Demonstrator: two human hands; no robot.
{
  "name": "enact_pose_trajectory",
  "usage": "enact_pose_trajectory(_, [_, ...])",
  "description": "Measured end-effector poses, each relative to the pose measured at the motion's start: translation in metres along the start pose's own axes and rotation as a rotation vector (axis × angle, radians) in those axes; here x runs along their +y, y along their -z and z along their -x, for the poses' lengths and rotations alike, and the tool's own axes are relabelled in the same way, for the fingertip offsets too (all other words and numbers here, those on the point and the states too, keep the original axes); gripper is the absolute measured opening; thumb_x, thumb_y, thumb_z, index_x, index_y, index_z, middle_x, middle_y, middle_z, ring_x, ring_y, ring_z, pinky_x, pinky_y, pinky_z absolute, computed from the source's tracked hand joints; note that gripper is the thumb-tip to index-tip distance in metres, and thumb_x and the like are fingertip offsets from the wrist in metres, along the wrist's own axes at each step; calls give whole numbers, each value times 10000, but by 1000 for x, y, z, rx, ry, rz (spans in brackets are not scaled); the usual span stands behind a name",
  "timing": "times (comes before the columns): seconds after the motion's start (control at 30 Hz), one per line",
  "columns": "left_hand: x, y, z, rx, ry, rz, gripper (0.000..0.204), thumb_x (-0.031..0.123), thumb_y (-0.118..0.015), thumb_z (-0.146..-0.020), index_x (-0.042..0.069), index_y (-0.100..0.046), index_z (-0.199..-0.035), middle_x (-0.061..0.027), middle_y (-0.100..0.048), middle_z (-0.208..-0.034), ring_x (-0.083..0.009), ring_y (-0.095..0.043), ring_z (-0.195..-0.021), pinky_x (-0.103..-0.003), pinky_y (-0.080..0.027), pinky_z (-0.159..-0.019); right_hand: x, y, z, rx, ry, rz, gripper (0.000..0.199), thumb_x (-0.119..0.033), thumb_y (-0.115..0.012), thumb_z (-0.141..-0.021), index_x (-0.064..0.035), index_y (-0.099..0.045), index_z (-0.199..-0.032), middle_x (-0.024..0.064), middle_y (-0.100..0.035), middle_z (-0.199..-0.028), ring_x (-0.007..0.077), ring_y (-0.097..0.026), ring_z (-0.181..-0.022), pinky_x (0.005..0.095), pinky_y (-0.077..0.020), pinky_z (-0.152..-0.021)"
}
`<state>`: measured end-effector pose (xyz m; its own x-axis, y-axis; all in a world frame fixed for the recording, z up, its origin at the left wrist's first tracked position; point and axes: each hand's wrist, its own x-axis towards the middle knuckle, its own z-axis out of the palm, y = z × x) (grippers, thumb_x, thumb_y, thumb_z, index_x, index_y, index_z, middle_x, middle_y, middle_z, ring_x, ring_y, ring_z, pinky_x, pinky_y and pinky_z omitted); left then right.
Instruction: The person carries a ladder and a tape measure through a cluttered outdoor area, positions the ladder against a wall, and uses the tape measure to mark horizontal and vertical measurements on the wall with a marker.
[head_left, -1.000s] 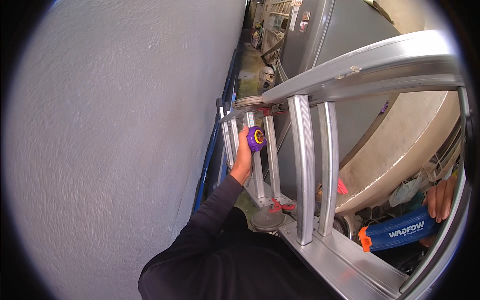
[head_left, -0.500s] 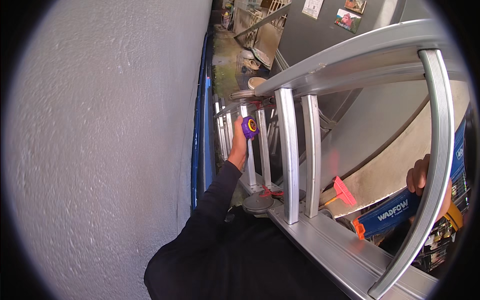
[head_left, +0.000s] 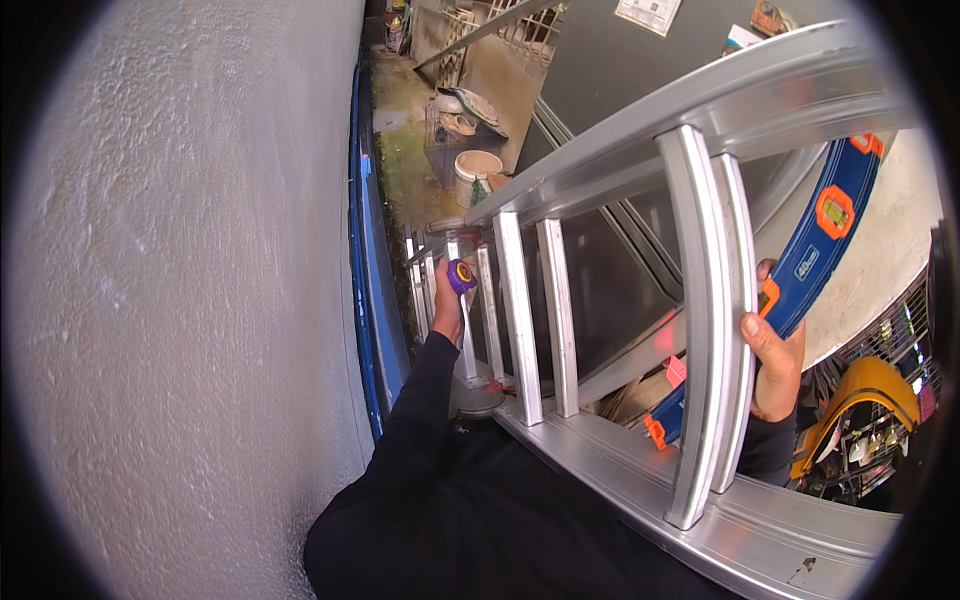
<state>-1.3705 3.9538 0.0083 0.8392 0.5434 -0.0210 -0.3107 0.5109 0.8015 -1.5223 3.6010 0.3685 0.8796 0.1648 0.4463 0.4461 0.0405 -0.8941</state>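
My left hand (head_left: 446, 305) is closed around a purple tape measure (head_left: 461, 277) with a yellow ring on its face, beside the rungs of an aluminium ladder (head_left: 590, 471). Beyond the nearer rungs, my right hand (head_left: 778, 360) grips a blue spirit level (head_left: 812, 262) with orange vial frames and end caps. The level slants behind a pair of rungs, which cover its middle. My right thumb lies close to one rung; whether it touches cannot be made out.
A rough grey wall (head_left: 200, 280) rises on my left, with a blue strip (head_left: 366, 270) along its foot. Ahead stand a white bucket (head_left: 477, 176) and a wire cage with dishes on top. A yellow curved object (head_left: 868, 395) lies among wire racks at right.
The spirit level has swung from low and nearly level to a steep slant, its far end now raised. My right hand shows more fully. The view has shifted; the tape measure stays in my left hand.
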Motion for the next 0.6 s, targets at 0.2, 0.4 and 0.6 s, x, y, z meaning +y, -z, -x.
enact_pose_trajectory(0.2, [-39,17,-18,47,40,29,584,638,-434,-1034,131,-606,-1265,-15,-650,-1011,-114,-613,-908,-280,-469,-759,10,7,-9,-60,35,11,494,-69,-815,-822,-44,-491,-1194,111,-605,-997,198,-654,-797,336,-575,-703])
enact_pose_trajectory(0.4, [-49,25,-28,-19,32,-2,631,629,-408,-1043,82,-626,-1268,-37,-653,-1024,-144,-617,-952,-300,-465,-939,10,10,-18,-206,-22,39,493,-45,-811,-838,-56,-504,-1222,64,-553,-1120,165,-597,-967,328,-492,-904])
enact_pose_trajectory(0.6, [-54,13,-42,-7,15,-40,607,655,-388,-1029,136,-701,-1050,-5,-686,-869,-116,-631,-807,-280,-485,-743,27,-1,-41,-147,138,179,309,-29,-765,-830,-22,-590,-1084,9,-600,-940,97,-565,-870,277,-462,-817])
